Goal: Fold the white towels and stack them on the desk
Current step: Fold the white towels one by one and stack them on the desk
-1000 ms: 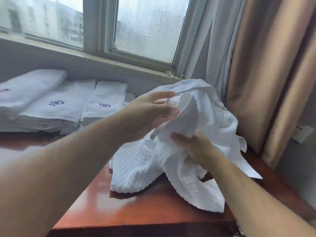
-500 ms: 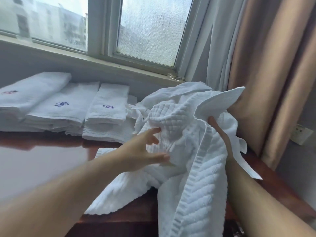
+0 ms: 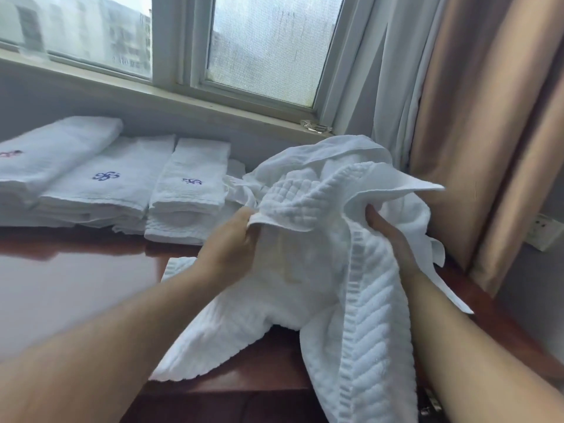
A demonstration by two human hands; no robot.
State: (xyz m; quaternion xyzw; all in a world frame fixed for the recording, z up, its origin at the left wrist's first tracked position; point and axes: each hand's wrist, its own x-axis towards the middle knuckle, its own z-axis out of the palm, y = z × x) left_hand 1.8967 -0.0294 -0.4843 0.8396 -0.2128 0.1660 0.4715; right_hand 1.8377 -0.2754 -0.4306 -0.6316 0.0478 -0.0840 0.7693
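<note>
Red-brown table [image 3: 76,285] under the window [image 3: 268,47] carries folded towels [image 3: 106,184] at rear left. Within the last second the loose towel [image 3: 305,206] has been raised from a bunch and opened out — left hand [image 3: 232,251] fingers [image 3: 244,218] now pinch one edge, right hand [image 3: 387,236] grips another, its fingers buried in cloth. Lower half drapes on the table — judged ready for straightening

You're in a hotel-type room: monogrammed towel stacks [image 3: 106,178] left of your fingers [image 3: 245,222], drapes [image 3: 488,117] right, wood worktop [image 3: 76,285] below.
</note>
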